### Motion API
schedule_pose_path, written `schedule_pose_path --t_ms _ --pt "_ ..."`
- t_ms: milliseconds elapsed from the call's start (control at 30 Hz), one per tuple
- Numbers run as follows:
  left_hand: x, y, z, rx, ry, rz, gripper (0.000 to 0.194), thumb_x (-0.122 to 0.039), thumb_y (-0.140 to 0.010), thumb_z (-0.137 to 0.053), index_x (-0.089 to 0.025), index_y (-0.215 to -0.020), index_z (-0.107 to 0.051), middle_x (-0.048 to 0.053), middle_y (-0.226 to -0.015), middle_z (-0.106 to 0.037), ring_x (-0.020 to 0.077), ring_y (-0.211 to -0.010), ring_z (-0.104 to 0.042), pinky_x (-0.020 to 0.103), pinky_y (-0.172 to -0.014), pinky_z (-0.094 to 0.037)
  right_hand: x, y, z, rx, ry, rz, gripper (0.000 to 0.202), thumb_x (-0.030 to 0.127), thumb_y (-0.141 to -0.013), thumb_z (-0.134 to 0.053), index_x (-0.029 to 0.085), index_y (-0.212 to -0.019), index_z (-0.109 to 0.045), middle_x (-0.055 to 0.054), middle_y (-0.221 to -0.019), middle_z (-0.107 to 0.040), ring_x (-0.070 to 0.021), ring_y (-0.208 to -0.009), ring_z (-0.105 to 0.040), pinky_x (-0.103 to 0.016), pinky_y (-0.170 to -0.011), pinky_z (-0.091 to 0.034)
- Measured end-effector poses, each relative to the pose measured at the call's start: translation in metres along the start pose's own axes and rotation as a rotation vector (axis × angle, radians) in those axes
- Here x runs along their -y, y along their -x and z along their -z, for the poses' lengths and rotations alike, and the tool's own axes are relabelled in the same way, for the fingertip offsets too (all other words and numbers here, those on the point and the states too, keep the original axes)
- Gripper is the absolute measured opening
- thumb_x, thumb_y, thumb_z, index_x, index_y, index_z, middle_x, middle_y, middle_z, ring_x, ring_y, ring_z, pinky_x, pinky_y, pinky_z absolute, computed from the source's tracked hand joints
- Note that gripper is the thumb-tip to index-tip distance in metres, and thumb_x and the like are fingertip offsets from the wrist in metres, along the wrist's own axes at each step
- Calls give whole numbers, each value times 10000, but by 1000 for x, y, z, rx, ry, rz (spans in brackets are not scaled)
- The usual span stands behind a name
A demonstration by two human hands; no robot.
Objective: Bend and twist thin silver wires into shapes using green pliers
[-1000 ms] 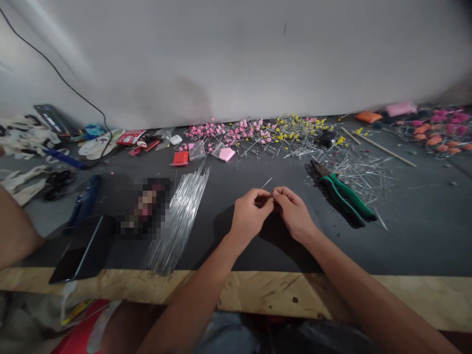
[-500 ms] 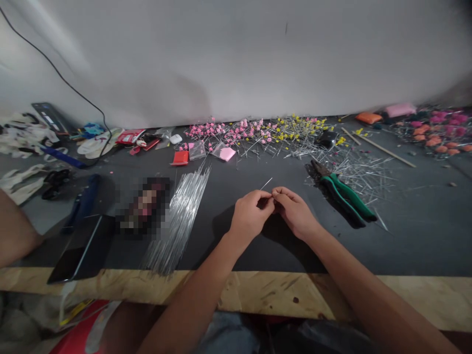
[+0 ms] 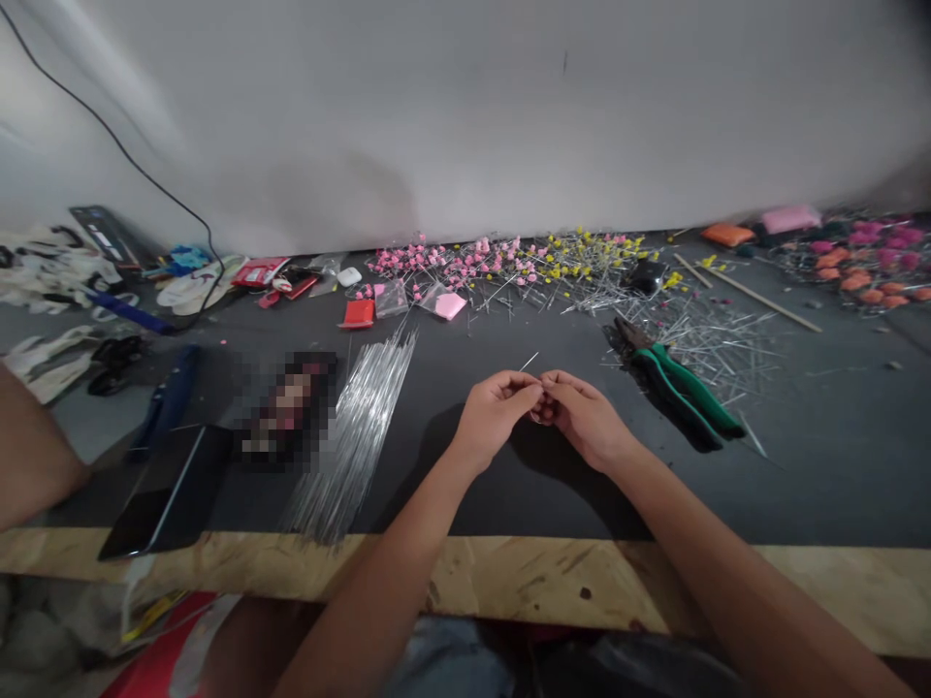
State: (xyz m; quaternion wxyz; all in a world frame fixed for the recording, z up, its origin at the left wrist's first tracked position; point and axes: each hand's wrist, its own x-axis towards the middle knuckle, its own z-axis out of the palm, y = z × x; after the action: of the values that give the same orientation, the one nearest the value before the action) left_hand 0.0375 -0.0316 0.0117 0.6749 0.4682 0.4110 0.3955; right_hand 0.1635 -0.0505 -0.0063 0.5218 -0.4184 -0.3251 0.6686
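Note:
Fingertips touching, my left hand (image 3: pixel 496 412) and my right hand (image 3: pixel 586 417) meet over the middle of the dark table. A thin piece of wire (image 3: pixel 529 362) sticks up from between the left fingers. Both hands are pinched around the wire's lower part, which the fingers hide. To the left lies a long bundle of silvery wires (image 3: pixel 368 407). Pliers with green and black handles (image 3: pixel 680 388) rest on the right, beside a loose heap of cut wires (image 3: pixel 717 334).
Pink-headed wires (image 3: pixel 465 260) and yellow-headed wires (image 3: pixel 589 254) lie along the wall. A phone (image 3: pixel 166 492) is at the front left, near the wooden edge (image 3: pixel 538 577). Another person's arm (image 3: pixel 36 451) rests at the far left. A stick (image 3: pixel 763 299) lies at the back right.
My left fingers have closed in more against the right ones, and the visible wire tip has shifted slightly right. The view has moved a little.

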Motion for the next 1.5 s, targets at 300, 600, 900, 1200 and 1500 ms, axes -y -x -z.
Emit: schedule_pose_path --t_ms 300,600,900,1200,1500 --pt "1 -2 7 84 143 139 157 -242 -703 -628 -112 -773 -573 8 -660 -584 75 -591 -543 225 -575 -411 2 2 0 8 78 19 167 344 -754 -578 194 -688 -551 34 -584 -511 -102 -553 -451 -246 -536 -319" --pt "1 -2 8 127 142 169 184 -296 -719 -614 -119 -738 -566 4 -651 -565 70 -573 -516 223 -551 -375 1 4 1 -1 154 59 155 355 -742 -585 204 -721 -552 32 -589 -502 -101 -536 -416 -250 -528 -319" --pt "3 -3 7 104 141 134 170 -285 -720 -606 -126 -728 -548 -6 -623 -553 71 -556 -519 218 -542 -389 -2 2 2 -7 201 90 138 335 -769 -554 207 -719 -548 34 -598 -491 -104 -559 -428 -252 -556 -328" --pt "14 -1 1 -57 -356 -245 129 -256 -752 -578 -174 -852 -578 25 -779 -634 123 -718 -600 279 -717 -474 -5 -1 1 -140 215 149 157 376 -750 -568 221 -726 -556 44 -601 -447 -108 -564 -410 -249 -566 -329" --pt "11 5 2 -182 -730 -485 92 -195 -756 -555 -201 -812 -628 19 -790 -652 129 -745 -597 269 -719 -470 -4 -3 5 -61 204 105 141 352 -757 -565 218 -717 -577 41 -585 -460 -108 -562 -416 -244 -559 -330"
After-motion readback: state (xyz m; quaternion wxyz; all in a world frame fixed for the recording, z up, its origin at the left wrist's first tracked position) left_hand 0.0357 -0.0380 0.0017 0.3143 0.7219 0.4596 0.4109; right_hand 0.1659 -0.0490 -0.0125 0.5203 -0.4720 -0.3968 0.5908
